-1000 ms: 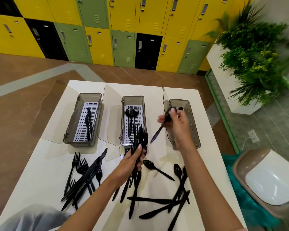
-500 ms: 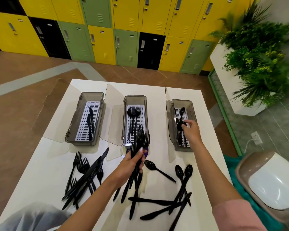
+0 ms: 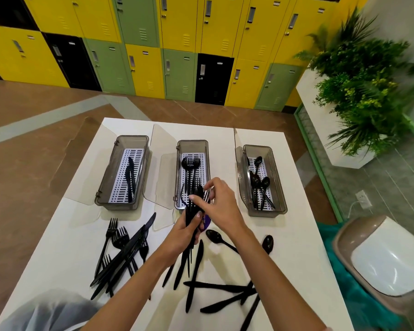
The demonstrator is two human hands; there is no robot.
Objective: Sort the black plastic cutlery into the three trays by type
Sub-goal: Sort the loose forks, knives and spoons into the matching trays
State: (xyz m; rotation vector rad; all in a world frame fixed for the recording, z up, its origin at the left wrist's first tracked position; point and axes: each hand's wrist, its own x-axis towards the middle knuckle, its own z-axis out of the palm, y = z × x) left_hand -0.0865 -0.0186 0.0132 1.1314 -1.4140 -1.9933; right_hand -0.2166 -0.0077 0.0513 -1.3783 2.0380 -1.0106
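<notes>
Sorting in progress, seen from the head view. The left hand [image 3: 185, 234] grips a bundle of black plastic cutlery [image 3: 194, 212] upright by its handles, fingers curled round it. The right hand [image 3: 222, 206] meets the bundle from the right, with thumb and forefinger closed narrowly on the head of one piece at the top. Whether that piece is a fork or a spoon cannot be told.

Beyond the hands stand three smoky translucent rectangular trays with white slotted liners. The knife tray [image 3: 109, 170] is far to the left and holds flat black knives [image 3: 130, 177]. The fork tray [image 3: 192, 145] is directly behind the bundle and holds black forks [image 3: 190, 164]. The spoon tray [image 3: 279, 185] is to the right and holds black spoons [image 3: 260, 185].

Unsorted pieces lie on the white table [image 3: 299, 263]:
- a heap of forks and knives [image 3: 122, 254] left of the left forearm;
- a loose spoon [image 3: 216, 237] just below the right wrist;
- crossed knives [image 3: 215, 288] between and under the forearms.

The step in hand appears to be drawing a single piece out of the bundle. The next move calls for sliding it free without dragging its neighbours along, identifying its type, and carrying it to the matching tray. Much of the cutlery remains unsorted, so the task looks less than half done.
</notes>
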